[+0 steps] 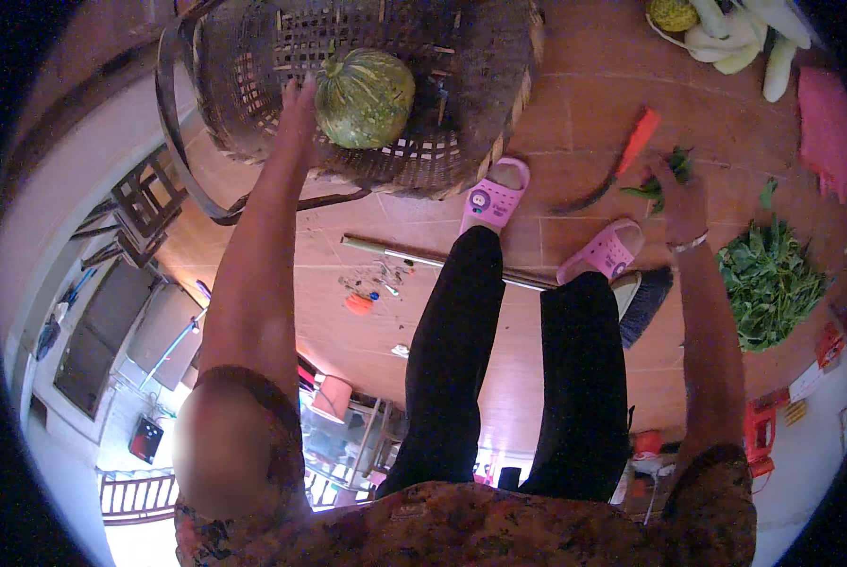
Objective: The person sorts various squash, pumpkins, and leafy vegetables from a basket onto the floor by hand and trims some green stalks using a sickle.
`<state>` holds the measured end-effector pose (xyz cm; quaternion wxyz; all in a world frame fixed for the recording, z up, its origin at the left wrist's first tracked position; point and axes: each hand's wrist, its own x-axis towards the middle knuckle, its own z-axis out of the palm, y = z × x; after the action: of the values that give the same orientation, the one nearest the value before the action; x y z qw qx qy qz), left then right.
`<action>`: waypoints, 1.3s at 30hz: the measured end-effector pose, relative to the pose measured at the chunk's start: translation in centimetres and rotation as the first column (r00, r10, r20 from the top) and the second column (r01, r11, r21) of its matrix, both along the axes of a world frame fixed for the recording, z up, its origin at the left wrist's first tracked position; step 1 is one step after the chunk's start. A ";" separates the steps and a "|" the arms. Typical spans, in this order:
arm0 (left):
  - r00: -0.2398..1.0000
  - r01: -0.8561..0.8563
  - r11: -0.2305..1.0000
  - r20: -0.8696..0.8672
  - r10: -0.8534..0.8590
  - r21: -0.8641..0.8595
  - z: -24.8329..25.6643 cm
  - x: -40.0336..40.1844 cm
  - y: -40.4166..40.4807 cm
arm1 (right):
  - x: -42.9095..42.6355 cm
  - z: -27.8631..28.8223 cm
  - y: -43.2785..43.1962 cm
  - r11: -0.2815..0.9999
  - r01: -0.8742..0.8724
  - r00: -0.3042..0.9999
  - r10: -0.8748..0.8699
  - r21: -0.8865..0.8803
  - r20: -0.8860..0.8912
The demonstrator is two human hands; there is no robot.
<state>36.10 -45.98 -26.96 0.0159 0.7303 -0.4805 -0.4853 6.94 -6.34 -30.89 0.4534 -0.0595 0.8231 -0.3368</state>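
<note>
My left hand point(299, 106) is at the left side of a round green squash point(366, 99) in a large woven basket point(515, 113); its blurred fingers are extended, and whether they touch the squash is unclear. Leafy green sprigs point(651, 190) stick out from the fingers of my right hand point(678, 195), above the tiled floor. Just left of that hand lies a curved, dark-bladed tool with an orange handle point(638, 142). A heap of leafy greens point(770, 283) rests on the floor at the right.
Pale, long vegetables point(779, 67) and a yellowish round one point(671, 14) lie at the top right, near a pink cloth or bag point(828, 127). A mop-like pole point(409, 259) crosses the floor behind my pink clogs point(498, 195), beside small debris point(359, 303). Wooden chairs point(143, 202) stand left.
</note>
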 end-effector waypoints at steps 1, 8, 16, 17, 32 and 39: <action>1.000 0.028 0.999 0.012 -0.027 -0.033 -0.4 1.0 -0.6 | 1.9 3.2 -4.1 0.999 0.034 0.990 -0.031 -0.021 0.141; 0.932 0.351 0.924 -0.044 -0.361 -0.150 -2.8 1.0 0.9 | 10.4 5.0 -14.9 0.935 0.045 0.940 0.080 -0.351 0.333; 0.940 -0.109 0.892 -0.247 0.236 0.439 -5.4 0.6 3.2 | 17.1 -4.3 -19.9 0.984 0.178 0.969 -0.174 -0.012 0.173; 0.904 -0.109 0.868 -0.316 0.289 0.484 -5.8 0.7 3.1 | 17.9 -5.6 -20.4 0.972 0.234 0.960 -0.228 -0.021 0.166; 0.761 -0.064 0.994 -0.640 0.108 0.092 1.9 1.1 6.5 | 16.8 3.2 -19.8 0.942 0.174 0.966 -0.107 -0.288 0.234; 0.717 0.038 0.997 -0.693 -0.077 -0.072 11.3 -7.4 12.3 | 9.3 13.1 -13.1 0.735 0.595 0.741 -0.347 -0.324 0.574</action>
<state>28.74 -33.67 -15.65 0.1991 0.4790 -0.4744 -0.7113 16.22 -19.49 -17.80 0.5065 0.1309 0.5586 -0.6436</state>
